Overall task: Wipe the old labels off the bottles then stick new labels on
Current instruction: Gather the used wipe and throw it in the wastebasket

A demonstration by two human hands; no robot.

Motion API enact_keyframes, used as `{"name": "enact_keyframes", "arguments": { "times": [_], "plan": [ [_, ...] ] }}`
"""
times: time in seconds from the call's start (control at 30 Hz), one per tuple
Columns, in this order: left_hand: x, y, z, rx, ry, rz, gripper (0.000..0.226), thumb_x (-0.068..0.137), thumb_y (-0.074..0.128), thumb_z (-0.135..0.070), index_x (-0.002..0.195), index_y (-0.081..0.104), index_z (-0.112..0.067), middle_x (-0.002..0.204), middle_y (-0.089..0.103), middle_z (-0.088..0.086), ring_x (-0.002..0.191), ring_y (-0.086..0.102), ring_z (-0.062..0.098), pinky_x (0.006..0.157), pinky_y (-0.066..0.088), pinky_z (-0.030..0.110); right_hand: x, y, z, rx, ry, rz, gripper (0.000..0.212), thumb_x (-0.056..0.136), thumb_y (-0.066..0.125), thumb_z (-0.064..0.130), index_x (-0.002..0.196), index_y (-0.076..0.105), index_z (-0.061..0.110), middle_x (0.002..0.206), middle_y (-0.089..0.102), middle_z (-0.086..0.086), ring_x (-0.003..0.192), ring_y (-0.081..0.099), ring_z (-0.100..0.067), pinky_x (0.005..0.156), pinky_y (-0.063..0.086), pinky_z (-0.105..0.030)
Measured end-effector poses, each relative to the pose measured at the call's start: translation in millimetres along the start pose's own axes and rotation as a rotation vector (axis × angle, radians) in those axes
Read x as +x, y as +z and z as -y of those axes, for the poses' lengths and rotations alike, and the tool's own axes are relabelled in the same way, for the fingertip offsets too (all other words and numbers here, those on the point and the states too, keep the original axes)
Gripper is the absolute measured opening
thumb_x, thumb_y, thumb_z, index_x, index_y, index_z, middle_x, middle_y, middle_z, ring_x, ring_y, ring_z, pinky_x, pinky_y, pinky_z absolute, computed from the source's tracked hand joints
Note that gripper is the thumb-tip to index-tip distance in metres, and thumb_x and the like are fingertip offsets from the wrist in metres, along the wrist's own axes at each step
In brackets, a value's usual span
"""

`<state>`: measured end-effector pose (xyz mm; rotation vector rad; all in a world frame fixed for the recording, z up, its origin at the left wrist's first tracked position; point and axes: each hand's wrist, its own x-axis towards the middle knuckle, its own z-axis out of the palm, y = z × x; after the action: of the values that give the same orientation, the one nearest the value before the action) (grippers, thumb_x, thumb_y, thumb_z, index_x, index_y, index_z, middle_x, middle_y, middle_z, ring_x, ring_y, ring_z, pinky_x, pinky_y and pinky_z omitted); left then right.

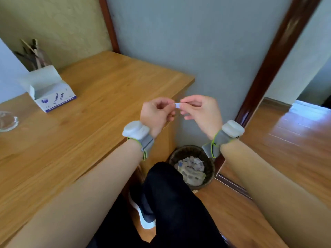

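Note:
My left hand [157, 111] and my right hand [200, 110] are raised together past the desk's right corner, above the waste basket. Both pinch a small white packet with blue print [177, 105] between thumb and fingertips, one hand on each end. An open white box marked "Alcohol Pads" [52, 93] stands on the wooden desk [100, 108] at the left. No bottle is in view.
A wicker waste basket [209, 169] with crumpled wrappers and wipes sits on the floor below my hands. A glass dish [8, 120] lies at the desk's left edge, a clear holder with sticks [35, 56] behind the box. My dark-trousered leg and shoe [143, 212] are underneath.

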<state>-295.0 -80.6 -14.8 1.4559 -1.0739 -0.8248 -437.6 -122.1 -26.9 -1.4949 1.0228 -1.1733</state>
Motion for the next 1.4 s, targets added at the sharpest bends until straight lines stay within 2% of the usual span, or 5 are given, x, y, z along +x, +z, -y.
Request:
{"name": "enact_keyframes", "arguments": {
  "times": [0.4,0.53,0.7,0.8,1.4],
  "plan": [
    [27.0,68.9,51.1,0.134,-0.134,0.030,0.028,0.100,0.056,-0.009,0.126,0.067,-0.006,0.094,0.069,0.006,0.067,0.068,0.016,0.074,0.061,0.036,19.2,-40.9,-81.0,-0.150,0.250,-0.142,0.006,0.089,0.072,0.022,0.092,0.068,0.019,0.083,0.068,0.000,0.050,0.063,-0.010,0.039,0.050,-0.021],
    [30.0,64.0,43.9,0.132,-0.150,-0.008,0.028,0.103,0.052,-0.014,0.124,0.067,-0.006,0.097,0.067,0.007,0.084,0.067,0.022,0.079,0.060,0.042,29.1,-43.8,-89.4,-0.241,0.299,-0.161,0.034,0.095,0.061,0.039,0.114,0.069,0.012,0.108,0.070,0.002,0.044,0.064,-0.012,0.033,0.042,-0.019],
    [19.5,41.6,20.9,0.060,-0.140,-0.002,0.025,0.103,0.052,-0.016,0.109,0.071,-0.001,0.099,0.069,0.015,0.081,0.066,0.022,0.077,0.059,0.042,40.2,-33.0,-62.3,-0.207,0.163,-0.238,0.050,0.099,0.052,0.040,0.056,0.060,0.017,0.043,0.057,0.007,0.031,0.044,-0.005,0.042,0.037,-0.022],
    [13.0,26.6,-0.2,-0.056,-0.138,-0.041,0.022,0.105,0.048,-0.012,0.098,0.066,-0.001,0.084,0.065,0.014,0.060,0.060,0.015,0.056,0.052,0.025,43.1,-11.4,-41.8,-0.218,0.023,-0.239,0.057,0.098,0.052,0.040,0.045,0.045,0.019,0.035,0.044,0.009,0.035,0.038,-0.005,0.047,0.033,-0.026],
    [-46.5,-234.2,-9.8,-0.103,-0.027,-0.572,0.027,0.098,0.053,-0.014,0.076,0.068,-0.014,0.060,0.063,-0.006,0.053,0.057,0.008,0.049,0.049,0.019,-2.3,270.2,53.8,-0.044,-0.284,0.312,0.053,0.095,0.053,0.037,0.051,0.043,0.009,0.041,0.039,0.004,0.043,0.034,-0.011,0.048,0.029,-0.031]
  ]
}}
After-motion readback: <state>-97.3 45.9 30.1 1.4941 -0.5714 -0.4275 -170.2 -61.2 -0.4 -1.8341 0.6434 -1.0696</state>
